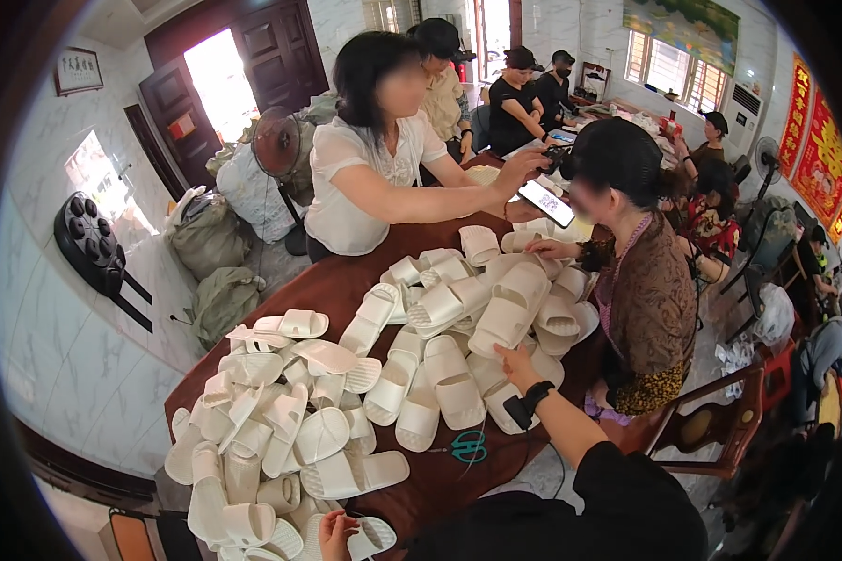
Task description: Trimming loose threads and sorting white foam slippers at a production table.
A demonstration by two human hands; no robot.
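Observation:
My right hand [515,366] reaches out over the table and pinches the near end of a cream-white slipper [508,318], which lies tilted on top of a heap. Around it are several more slippers of the same colour, some upright, some on their sides. At the lower edge, my left hand [337,533] hovers beside a slipper [374,535] with loosely bent fingers and nothing visible in them. A second large pile of slippers [313,435] lies to the left. Teal-handled scissors [469,448] rest on the table near my right forearm.
The brown-red table [449,481] carries both piles. Across it, a person in white [360,178] holds out a phone [545,203]. At the right, a person in brown [660,290] has a hand on the slippers. A wooden chair [711,421] stands right; sacks [210,234] and a fan [276,145] stand left.

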